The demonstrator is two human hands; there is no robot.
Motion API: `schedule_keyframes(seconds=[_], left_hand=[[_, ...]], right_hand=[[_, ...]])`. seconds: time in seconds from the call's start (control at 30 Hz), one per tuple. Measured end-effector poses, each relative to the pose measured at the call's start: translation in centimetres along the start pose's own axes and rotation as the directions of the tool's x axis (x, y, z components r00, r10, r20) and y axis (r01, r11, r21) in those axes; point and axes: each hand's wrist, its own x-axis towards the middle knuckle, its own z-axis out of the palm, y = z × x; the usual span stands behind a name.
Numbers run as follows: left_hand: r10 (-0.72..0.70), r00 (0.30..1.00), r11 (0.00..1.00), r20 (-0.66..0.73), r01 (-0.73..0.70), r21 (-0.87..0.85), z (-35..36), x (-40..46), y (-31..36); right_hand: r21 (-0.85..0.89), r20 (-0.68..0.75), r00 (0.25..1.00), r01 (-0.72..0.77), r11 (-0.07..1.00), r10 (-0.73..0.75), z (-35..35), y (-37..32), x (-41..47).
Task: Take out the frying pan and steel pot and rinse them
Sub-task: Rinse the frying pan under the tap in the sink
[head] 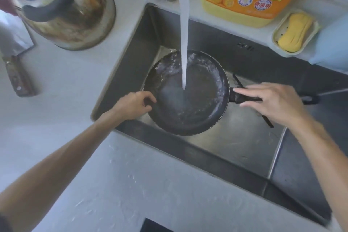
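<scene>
Left hand (134,104) fingers curled, pinching the left rim of the round black non-stick frying pan (195,103), right hand (271,102) fingers spread loosely over its black handle, grip unclear, pan in steel sink (235,143), residue-streaked, under white tap stream (184,43).

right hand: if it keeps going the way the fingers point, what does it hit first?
The right hand has its fingers pointing left along the pan handle, so it would probably meet the frying pan rim where the handle joins. Depth is unclear: the fingers may already be resting on the handle.
</scene>
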Motion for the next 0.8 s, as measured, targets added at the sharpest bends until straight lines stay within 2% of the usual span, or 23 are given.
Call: schedule_keyframes(seconds=[0.1,0.2,0.3,0.37,0.47,0.57,0.63,0.67,0.73,0.8], left_hand=[[0.026,0.998,0.995,-0.054,-0.031,-0.092,1.8,1.2,0.5],[0.075,0.973,0.981,-0.220,-0.112,-0.161,2.1,1.5,0.8],[0.105,0.907,0.979,-0.408,-0.166,-0.117,1.0,0.4,0.7],[0.177,0.848,0.977,-0.499,-0.214,-0.018,-0.4,-0.9,0.8],[0.355,0.745,0.933,-0.564,-0.319,0.166,-3.6,-3.0,1.7],[0.460,0.698,0.887,-0.548,-0.329,0.325,-6.7,-4.1,3.3],[0.435,0.741,0.889,-0.511,-0.264,0.374,-7.9,-4.1,4.0],[0.400,0.777,0.898,-0.485,-0.227,0.377,-8.2,-3.9,4.1],[0.304,0.852,0.927,-0.426,-0.161,0.338,-8.2,-3.5,3.5],[0.184,0.924,0.962,-0.334,-0.100,0.254,-7.2,-3.0,1.9]], right_hand=[[-0.186,-0.139,0.973,0.159,0.970,-0.186,-0.8,0.7,-0.3],[-0.268,-0.266,0.930,0.183,0.946,-0.255,-0.2,1.4,-1.2],[-0.190,-0.400,0.903,0.082,0.978,-0.154,2.1,1.7,-2.4],[0.034,-0.416,0.909,-0.005,0.999,0.019,4.3,1.4,-3.3],[0.435,-0.223,0.940,-0.142,0.889,0.259,7.3,-0.3,-4.4],[0.663,0.083,0.936,-0.307,0.682,0.341,9.3,-1.9,-4.9],[0.688,0.277,0.916,-0.399,0.606,0.288,9.9,-2.2,-4.8],[0.671,0.341,0.908,-0.416,0.613,0.243,9.9,-2.1,-4.7],[0.599,0.431,0.888,-0.412,0.687,0.157,9.0,-1.8,-4.0],[0.483,0.465,0.874,-0.385,0.786,0.143,7.2,-1.3,-3.0]])
